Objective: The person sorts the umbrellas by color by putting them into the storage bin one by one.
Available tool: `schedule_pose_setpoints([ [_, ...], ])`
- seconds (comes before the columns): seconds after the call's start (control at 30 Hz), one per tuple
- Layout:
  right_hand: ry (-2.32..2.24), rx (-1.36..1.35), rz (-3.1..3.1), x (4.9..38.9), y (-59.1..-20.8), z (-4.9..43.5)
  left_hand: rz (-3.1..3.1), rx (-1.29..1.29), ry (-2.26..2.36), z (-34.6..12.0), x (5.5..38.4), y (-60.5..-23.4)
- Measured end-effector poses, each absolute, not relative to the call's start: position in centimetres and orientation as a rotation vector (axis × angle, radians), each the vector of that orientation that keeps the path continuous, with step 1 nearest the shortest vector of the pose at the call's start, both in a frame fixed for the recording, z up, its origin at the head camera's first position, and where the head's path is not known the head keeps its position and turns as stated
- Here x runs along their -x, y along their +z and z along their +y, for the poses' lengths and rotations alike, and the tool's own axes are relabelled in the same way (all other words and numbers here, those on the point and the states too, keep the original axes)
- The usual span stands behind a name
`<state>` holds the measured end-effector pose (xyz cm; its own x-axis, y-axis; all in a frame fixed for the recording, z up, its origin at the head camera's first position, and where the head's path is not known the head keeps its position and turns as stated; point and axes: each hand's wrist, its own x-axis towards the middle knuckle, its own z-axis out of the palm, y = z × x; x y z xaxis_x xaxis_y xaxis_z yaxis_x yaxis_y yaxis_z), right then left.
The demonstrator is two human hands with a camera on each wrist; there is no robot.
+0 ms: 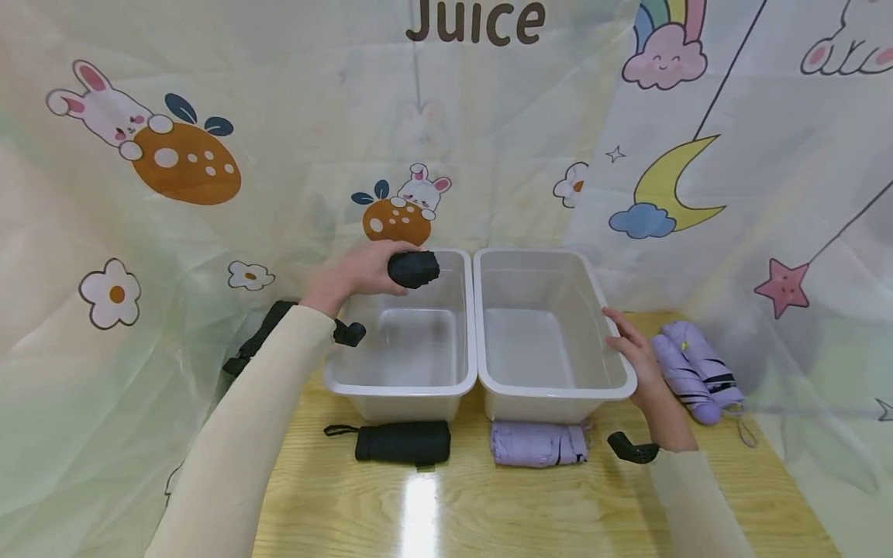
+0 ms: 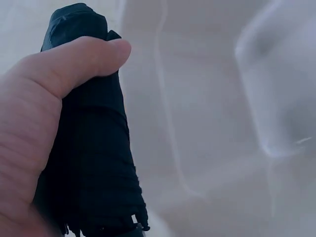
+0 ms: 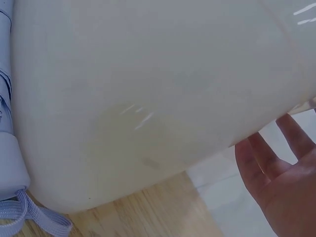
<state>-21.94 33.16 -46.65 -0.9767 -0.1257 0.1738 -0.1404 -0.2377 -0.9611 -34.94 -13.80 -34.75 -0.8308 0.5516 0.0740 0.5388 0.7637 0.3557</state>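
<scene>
My left hand [image 1: 370, 267] grips a black folded umbrella [image 1: 414, 269] above the back of the left white bin [image 1: 401, 391]. The left wrist view shows the thumb laid across the umbrella's dark fabric [image 2: 91, 143]. My right hand [image 1: 638, 356] holds the right-hand rim of the right white bin [image 1: 551, 393]. In the right wrist view, its fingers [image 3: 256, 163] meet the bin's edge, and their tips are partly hidden. Inside both bins only bare floor shows in the head view.
A black folded umbrella [image 1: 403, 442] and a lilac folded umbrella [image 1: 539, 444] lie before the bins. More lilac umbrellas [image 1: 698, 368] rest at the right. Another black item [image 1: 261, 337] sits at the left, partly behind my arm. A printed curtain [image 1: 300, 155] hangs behind the wooden table [image 1: 516, 511].
</scene>
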Motion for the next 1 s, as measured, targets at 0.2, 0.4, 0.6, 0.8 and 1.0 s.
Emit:
schedule_pose_setpoints([
  [0.2, 2.463, -0.332, -1.912, 21.9, -46.5, 33.4, 2.926, -1.0, 0.435, -11.5, 36.0, -36.9],
  [0.4, 2.431, -0.342, -1.929, 22.0, -46.3, 33.4, 2.929, -0.988, 0.381, -10.1, 36.9, -38.6],
  [0.6, 2.411, -0.35, -1.923, 22.0, -46.5, 33.2, 2.888, -0.904, 0.428, -9.5, 37.4, -40.4],
  [0.8, 2.423, -0.329, -1.932, 21.8, -46.9, 33.1, 2.872, -0.843, 0.506, -9.7, 37.9, -43.0],
  [1.0, 2.39, -0.29, -1.961, 21.8, -47.0, 32.9, 2.855, -0.828, 0.56, -9.6, 38.7, -45.3],
])
